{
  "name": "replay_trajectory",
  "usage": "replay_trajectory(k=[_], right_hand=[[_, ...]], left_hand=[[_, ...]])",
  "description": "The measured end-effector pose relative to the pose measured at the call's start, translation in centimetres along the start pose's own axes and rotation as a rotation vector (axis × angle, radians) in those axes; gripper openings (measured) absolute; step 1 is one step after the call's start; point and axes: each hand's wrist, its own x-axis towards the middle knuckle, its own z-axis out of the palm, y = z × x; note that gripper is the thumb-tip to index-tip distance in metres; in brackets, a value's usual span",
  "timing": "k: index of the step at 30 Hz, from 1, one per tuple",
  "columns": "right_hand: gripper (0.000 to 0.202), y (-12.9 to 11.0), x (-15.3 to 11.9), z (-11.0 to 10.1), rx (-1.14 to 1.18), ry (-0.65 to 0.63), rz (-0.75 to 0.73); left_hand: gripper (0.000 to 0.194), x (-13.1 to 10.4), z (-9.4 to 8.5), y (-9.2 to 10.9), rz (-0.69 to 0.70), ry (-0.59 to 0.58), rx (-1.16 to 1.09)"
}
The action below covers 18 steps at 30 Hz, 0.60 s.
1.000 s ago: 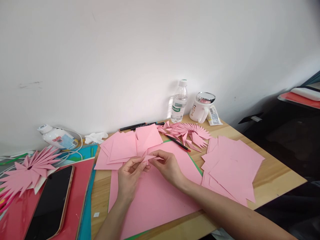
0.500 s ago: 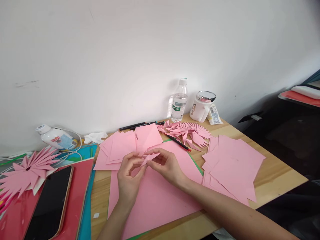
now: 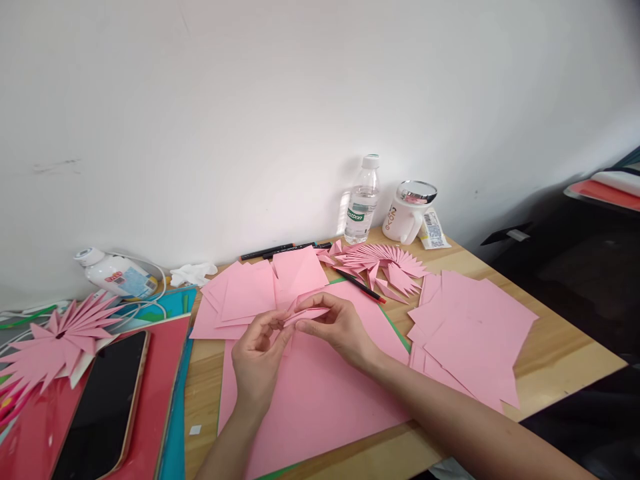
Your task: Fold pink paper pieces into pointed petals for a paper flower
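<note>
Both my hands pinch a small folded piece of pink paper [image 3: 306, 316] over the middle of the desk. My left hand [image 3: 260, 357] grips its left end between thumb and fingers. At its right end, the thumb and fingers of my right hand [image 3: 337, 329] are closed on it. Under them lies a large pink sheet [image 3: 320, 413]. Just behind, square pink papers [image 3: 250, 293] are spread, some overlapping. The fingers cover part of the folded piece.
A pleated pink paper ring [image 3: 383, 260] and a black pen [image 3: 363, 288] lie behind the sheet. More pink squares [image 3: 475, 333] are at right. A water bottle [image 3: 363, 203] and mug [image 3: 407, 220] stand by the wall. At left are a phone [image 3: 103, 407] and a spiky paper piece [image 3: 63, 337].
The folded paper has been turned and pressed narrower between my fingers, so less of its triangular face shows. The whole view has shifted slightly.
</note>
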Motion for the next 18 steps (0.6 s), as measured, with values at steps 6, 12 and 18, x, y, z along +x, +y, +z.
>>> replay_trajectory(k=[6,12,18], right_hand=[[0.021,0.19,0.16,-0.29,-0.02,0.015,-0.029],[0.027,0.18,0.26,-0.32,-0.039,0.021,-0.026],[0.026,0.52,0.08,-0.26,-0.117,0.058,-0.107]], left_hand=[[0.021,-0.06,0.05,-0.17,-0.033,-0.01,-0.066],[0.011,0.12,-0.45,-0.61,0.215,-0.05,0.075],[0.011,0.13,-0.45,-0.39,0.351,-0.046,0.147]])
